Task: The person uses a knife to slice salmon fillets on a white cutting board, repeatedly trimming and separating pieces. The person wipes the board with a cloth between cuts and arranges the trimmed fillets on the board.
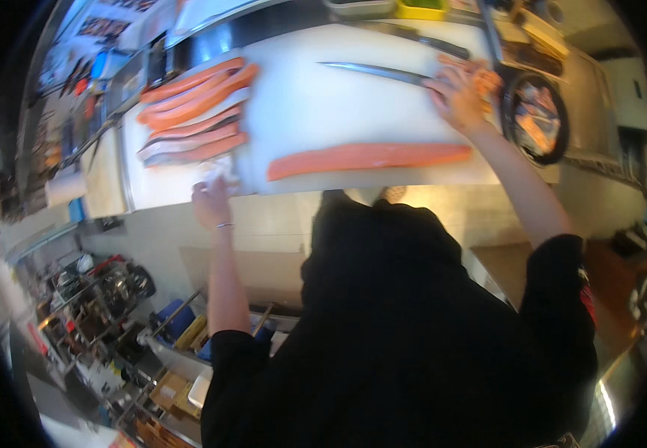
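My left hand [212,203] is at the front edge of the left white board, closed on a crumpled white cloth or paper [220,170]. Just beyond it lie several long salmon strips [194,115], some showing silvery skin. My right hand [460,102] is over the right side of the large white cutting board [301,106], its fingers at the base of a long knife blade [371,71]. The knife's handle is hidden by the hand. Orange fish trimmings [487,81] lie beside and beyond that hand. Nearest me, a long salmon fillet piece [368,157] lies along the board.
A second knife with a black handle [445,47] lies at the board's far side. To the right, a round black container [536,119] holds fish scraps. A yellow container [422,9] stands at the back. Shelving [93,319] with assorted goods is at lower left.
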### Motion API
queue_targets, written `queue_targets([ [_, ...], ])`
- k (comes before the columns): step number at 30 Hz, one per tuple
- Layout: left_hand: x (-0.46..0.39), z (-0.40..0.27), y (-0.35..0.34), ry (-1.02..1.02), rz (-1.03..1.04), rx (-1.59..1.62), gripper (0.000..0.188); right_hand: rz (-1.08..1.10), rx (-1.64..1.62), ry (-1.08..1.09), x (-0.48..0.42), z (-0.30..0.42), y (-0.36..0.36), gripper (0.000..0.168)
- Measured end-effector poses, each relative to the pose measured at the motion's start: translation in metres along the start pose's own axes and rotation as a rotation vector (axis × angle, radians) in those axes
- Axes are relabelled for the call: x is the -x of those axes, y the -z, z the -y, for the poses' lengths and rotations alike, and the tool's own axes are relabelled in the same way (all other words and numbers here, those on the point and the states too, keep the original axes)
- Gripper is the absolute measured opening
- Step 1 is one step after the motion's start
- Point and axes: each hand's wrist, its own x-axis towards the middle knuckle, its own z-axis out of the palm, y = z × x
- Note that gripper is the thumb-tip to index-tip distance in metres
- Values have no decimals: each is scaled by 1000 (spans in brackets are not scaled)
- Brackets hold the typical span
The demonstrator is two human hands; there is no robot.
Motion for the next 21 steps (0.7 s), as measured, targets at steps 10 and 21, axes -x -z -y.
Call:
queue_targets([
  [10, 83, -111, 5, -892, 198, 156, 68, 373, -282, -199, 70, 101, 60, 51],
  [21, -37, -160, -57, -480, 547, 213, 30, 294, -372, -571, 9, 63, 28, 29],
])
